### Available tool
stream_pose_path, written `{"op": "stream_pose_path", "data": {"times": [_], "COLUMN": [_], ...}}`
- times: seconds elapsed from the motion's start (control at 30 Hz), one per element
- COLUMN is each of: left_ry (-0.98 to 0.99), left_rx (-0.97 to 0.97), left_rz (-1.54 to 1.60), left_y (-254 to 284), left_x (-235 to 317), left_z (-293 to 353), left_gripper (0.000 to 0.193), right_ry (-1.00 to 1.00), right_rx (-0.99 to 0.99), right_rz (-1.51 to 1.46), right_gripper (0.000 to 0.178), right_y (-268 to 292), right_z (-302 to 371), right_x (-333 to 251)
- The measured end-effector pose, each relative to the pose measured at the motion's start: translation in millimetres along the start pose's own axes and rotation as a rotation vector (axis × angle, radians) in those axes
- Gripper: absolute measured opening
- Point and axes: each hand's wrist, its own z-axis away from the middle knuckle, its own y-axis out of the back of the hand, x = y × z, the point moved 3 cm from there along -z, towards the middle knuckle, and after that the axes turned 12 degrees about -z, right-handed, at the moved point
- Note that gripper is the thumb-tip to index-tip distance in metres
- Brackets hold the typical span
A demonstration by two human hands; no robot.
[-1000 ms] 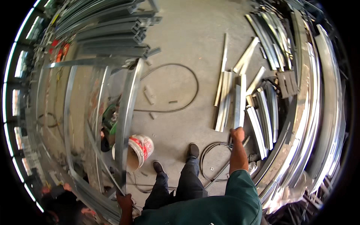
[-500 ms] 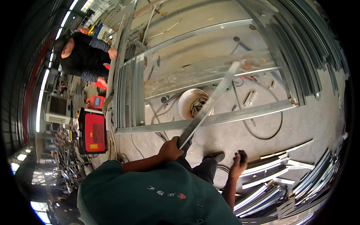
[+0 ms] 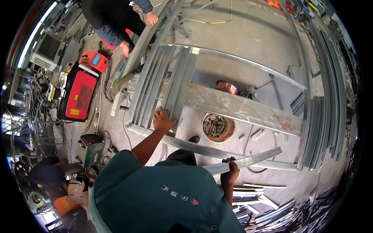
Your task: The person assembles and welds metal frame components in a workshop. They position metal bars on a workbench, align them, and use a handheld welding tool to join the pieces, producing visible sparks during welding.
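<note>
My right hand (image 3: 230, 171) is wrapped round a galvanized metal bar (image 3: 260, 157), which slants low in front of my body; its near end is hidden by my shirt. Fingers spread, my left hand (image 3: 163, 121) reaches over the parallel metal profiles (image 3: 181, 87) at the left end of a large rectangular metal frame (image 3: 202, 148). Whether it presses on them I cannot tell. Across the frame's middle runs a wide, rust-spotted metal beam (image 3: 248, 110). A bucket (image 3: 232, 134) of short metal offcuts stands below that beam.
At the far left a co-worker's hands (image 3: 151, 18) rest on a long bar. A red-and-black machine (image 3: 83, 93) stands left, with cables beside it. Long profiles (image 3: 316, 128) are stacked right; cut lengths (image 3: 272, 217) lie lower right. A copper-coloured wire spool (image 3: 227, 87) sits behind the beam.
The bar has passed from my left hand to my right and swung down to the right. My left hand has moved up over the profiles. The whole view has shifted and turned.
</note>
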Motion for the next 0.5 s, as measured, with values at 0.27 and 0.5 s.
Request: {"op": "stream_pose_path", "data": {"times": [0.27, 0.5], "left_ry": [0.140, 0.152], "left_rx": [-0.929, -1.017], "left_rz": [0.905, 0.906], "left_y": [-69.9, -54.3], "left_x": [-87.3, -71.8], "left_z": [-50.3, -51.5], "left_gripper": [0.072, 0.068], "right_ry": [-0.021, -0.111], "right_rx": [-0.058, 0.060], "right_rz": [0.139, 0.160], "right_gripper": [0.041, 0.037], "right_y": [-9.0, 38.6], "right_z": [-39.7, -81.0], "right_x": [43.5, 74.5]}}
